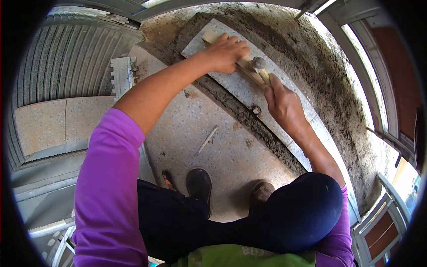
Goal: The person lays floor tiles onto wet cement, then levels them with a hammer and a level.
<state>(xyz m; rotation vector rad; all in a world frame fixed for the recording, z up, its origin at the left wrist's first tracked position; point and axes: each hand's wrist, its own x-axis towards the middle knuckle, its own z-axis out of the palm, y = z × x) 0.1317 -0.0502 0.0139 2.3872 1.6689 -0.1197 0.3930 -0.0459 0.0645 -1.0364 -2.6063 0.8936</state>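
A speckled terrazzo tile [195, 43] lies on wet mortar [307, 73]. Across it rests a length of wood [210, 37], which my left hand [229, 52] grips from above, fingers bent over it. My right hand [284, 106] is closed round the handle of a hammer [258, 64]. The hammer head is over the wood just right of my left hand; whether it touches cannot be made out. More of the tiled strip runs down to the right under my right forearm. A small round object [256, 109] sits at the tile's near edge.
A dark mortar-filled gap [235, 104] parts the tile from the speckled floor [191, 120]. A thin pale stick [207, 140] and an orange-and-black tool [167, 180] lie near my shoes. A notched trowel [120, 78] lies left by ribbed metal [58, 58]. Metal frames [373, 80] stand right.
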